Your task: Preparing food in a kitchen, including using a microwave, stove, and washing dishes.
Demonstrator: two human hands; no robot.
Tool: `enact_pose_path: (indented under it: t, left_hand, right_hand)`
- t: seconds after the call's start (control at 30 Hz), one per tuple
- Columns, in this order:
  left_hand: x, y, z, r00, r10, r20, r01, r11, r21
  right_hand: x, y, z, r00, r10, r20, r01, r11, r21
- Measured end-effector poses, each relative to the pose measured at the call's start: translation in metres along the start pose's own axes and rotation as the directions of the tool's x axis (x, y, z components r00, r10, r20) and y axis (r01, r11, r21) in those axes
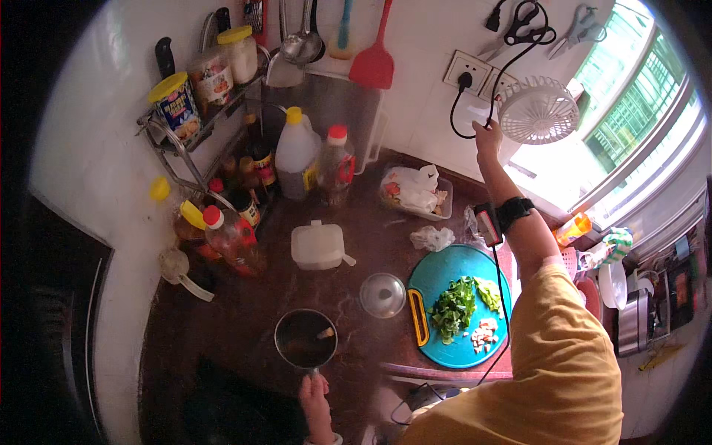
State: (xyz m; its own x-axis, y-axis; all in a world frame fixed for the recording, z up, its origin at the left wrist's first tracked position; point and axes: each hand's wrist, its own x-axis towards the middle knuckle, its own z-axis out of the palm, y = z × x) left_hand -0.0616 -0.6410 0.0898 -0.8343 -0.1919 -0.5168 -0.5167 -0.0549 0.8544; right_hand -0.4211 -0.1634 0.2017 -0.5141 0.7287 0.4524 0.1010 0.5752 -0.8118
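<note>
My left hand grips the handle of a small dark ladle or pan, with a small light piece inside its bowl. Raised at the far wall, my right hand is at the black cord below a small white fan; its exact hold on cord or fan is unclear. A round metal lid lies right of the pan. Chopped leafy greens, paler cut stalks and chopped garlic-like pieces are on a round teal cutting board with a yellow handle.
A lidded white container stands mid-counter. Bottles and a wire rack occupy the back left. A clear tub holds a plastic bag; crumpled plastic lies before it. A red spatula hangs beside a wall socket.
</note>
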Motion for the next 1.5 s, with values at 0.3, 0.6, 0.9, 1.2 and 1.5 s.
enact_pose_path:
  t: [0.3,0.6,0.9,1.2,1.5]
  left_hand:
    - [0.005,-0.007,0.001,0.999,0.017,0.039,-0.016,1.000,-0.019]
    - [0.004,-0.006,0.004,1.000,-0.003,0.015,0.003,1.000,0.015]
    - [0.007,-0.010,0.006,1.000,-0.001,-0.022,0.002,0.999,0.036]
    - [0.008,0.008,0.012,0.999,-0.042,-0.021,0.044,0.992,0.116]
    - [0.012,-0.005,0.008,0.997,-0.071,-0.006,0.071,0.996,0.045]
  right_hand:
    - [0.004,-0.016,-0.015,0.976,-0.064,-0.210,0.036,0.990,-0.134]
    - [0.015,-0.015,0.005,0.922,-0.086,-0.377,0.110,0.993,0.042]
    - [0.067,0.006,-0.004,0.974,-0.091,-0.209,0.103,0.994,0.046]
    - [0.023,-0.035,-0.006,0.916,-0.181,-0.358,0.113,0.973,-0.203]
    - [0.042,-0.022,-0.009,0.881,-0.316,-0.351,0.195,0.920,-0.340]
